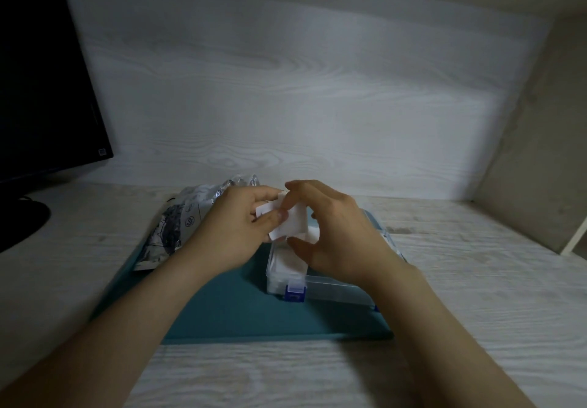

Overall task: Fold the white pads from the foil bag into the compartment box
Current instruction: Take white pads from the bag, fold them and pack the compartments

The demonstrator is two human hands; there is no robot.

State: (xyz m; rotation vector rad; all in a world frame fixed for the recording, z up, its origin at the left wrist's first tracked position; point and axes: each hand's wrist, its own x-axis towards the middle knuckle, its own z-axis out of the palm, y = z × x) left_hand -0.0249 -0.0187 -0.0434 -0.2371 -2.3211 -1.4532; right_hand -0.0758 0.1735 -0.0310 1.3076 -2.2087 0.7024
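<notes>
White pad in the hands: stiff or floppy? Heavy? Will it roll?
Probably floppy: the white pad bends between the left hand and right hand pinching it. Likely very light: fingertips alone hold it above the compartment box. Flat, so unlikely to roll.

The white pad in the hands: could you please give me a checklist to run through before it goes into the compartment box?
1. Grip on the white pad: ok; left hand and right hand both pinch it.
2. Fold finished: cannot tell; fingers cover it.
3. Pad above the compartment box: ok.
4. Room at the box's left end: cannot tell; other pads already lie there.
5. Foil bag close by: ok; on the teal mat, left of the box.
</notes>
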